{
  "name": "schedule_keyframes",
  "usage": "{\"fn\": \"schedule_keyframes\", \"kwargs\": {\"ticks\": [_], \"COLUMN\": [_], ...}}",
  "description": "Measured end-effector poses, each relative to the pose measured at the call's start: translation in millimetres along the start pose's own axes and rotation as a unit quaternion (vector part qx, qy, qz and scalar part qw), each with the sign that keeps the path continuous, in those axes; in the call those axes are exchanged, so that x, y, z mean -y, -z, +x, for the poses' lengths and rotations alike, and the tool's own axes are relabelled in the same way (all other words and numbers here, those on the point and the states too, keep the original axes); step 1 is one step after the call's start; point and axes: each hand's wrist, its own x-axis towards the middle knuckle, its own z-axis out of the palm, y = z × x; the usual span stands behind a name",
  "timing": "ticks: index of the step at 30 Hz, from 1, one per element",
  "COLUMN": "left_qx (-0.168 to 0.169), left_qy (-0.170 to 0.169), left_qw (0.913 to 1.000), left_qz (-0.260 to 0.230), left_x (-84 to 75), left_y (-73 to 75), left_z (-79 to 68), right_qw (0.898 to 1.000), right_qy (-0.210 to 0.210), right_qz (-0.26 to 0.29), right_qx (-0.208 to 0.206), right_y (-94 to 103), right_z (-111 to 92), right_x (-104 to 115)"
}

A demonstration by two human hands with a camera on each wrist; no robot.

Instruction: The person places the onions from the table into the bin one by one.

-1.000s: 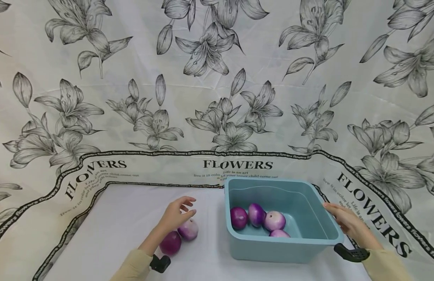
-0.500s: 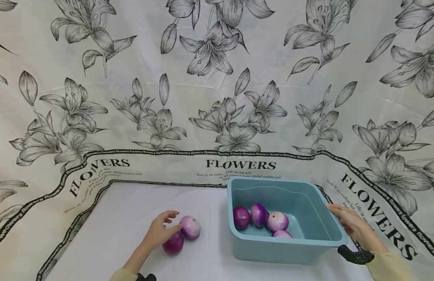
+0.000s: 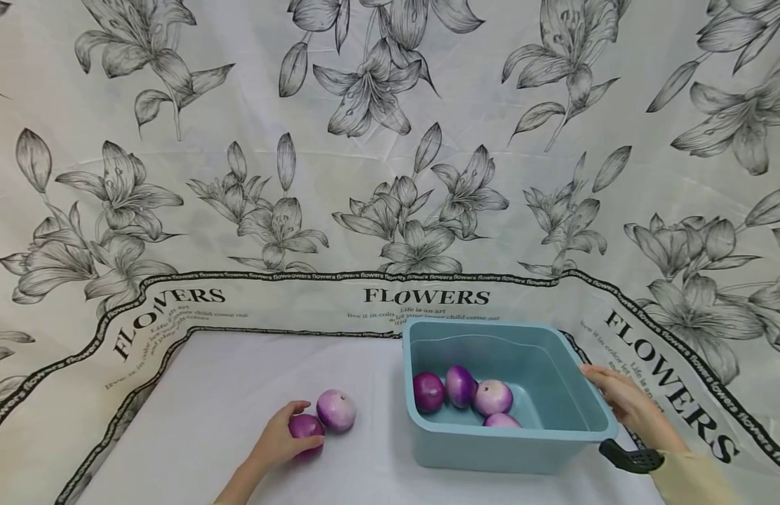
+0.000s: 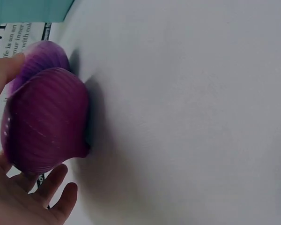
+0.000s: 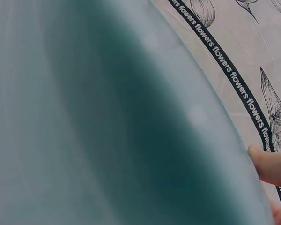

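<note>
white cloth forms the flat work surface before a floral-printed fabric backdrop. the left hand curls round a ribbed, rounded dark purple onion on the cloth, beside a paler onion; the right hand rests relaxed against a rectangular blue-green bin holding four glossy onions.

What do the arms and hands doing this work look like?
They are a person's: both the left hand and right hand are ungloved. On the right, there is a pale beige sleeve and a black, curved band at the wrist.
</note>
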Motion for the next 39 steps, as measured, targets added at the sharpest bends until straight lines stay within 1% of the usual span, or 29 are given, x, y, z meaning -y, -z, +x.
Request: {"fn": "schedule_keyframes", "kwargs": {"ticks": [3, 9, 13, 18, 21, 25, 27, 30, 31, 33, 36, 38, 39], "left_qx": [0.006, 0.011, 0.011, -0.002, -0.010, -0.017, -0.018, -0.022, -0.022, -0.024, -0.020, -0.016, -0.013], "left_qy": [0.001, 0.003, 0.016, 0.025, 0.031, 0.041, 0.042, 0.033, 0.026, 0.028, 0.035, 0.046, 0.046], "left_qw": [1.0000, 0.9996, 0.9993, 0.9995, 0.9994, 0.9988, 0.9987, 0.9986, 0.9983, 0.9979, 0.9979, 0.9981, 0.9982], "left_qz": [-0.001, 0.026, 0.032, 0.018, 0.014, 0.019, 0.023, 0.034, 0.047, 0.052, 0.051, 0.038, 0.036], "left_x": [5.7, 9.6, 8.9, 8.0, 6.1, 1.9, 0.6, 0.8, 1.0, 1.7, 2.6, 1.7, 1.0], "left_y": [-2.8, -4.8, -5.9, -9.3, -11.5, -13.6, -13.7, -14.0, -13.8, -14.2, -14.3, -14.1, -13.9], "left_z": [-2.1, -4.0, -4.6, -3.7, -3.3, -2.5, -1.3, 1.3, 1.6, 1.3, -1.9, -4.9, -6.3], "right_qw": [1.000, 1.000, 1.000, 1.000, 1.000, 1.000, 1.000, 1.000, 1.000, 0.999, 1.000, 1.000, 1.000], "right_qy": [0.004, -0.001, -0.003, -0.010, -0.009, 0.000, 0.003, 0.012, 0.015, 0.018, 0.012, 0.005, 0.005], "right_qz": [0.004, 0.002, -0.011, -0.019, -0.012, -0.003, -0.004, -0.014, -0.018, -0.025, -0.014, -0.008, -0.002], "right_qx": [-0.009, -0.017, -0.007, -0.017, -0.024, -0.016, -0.012, -0.001, 0.004, 0.012, 0.009, -0.002, -0.008], "right_y": [-1.8, -2.6, 0.1, 1.6, 1.9, 2.8, 3.2, 3.0, 2.5, 1.1, -2.0, -3.7, -4.5], "right_z": [1, 2, 3, 2, 2, 2, 1, -1, -2, -4, -4, -4, -3], "right_x": [-2, -4, -1, 2, 3, 5, 5, 4, 4, 2, 0, -1, -2]}}
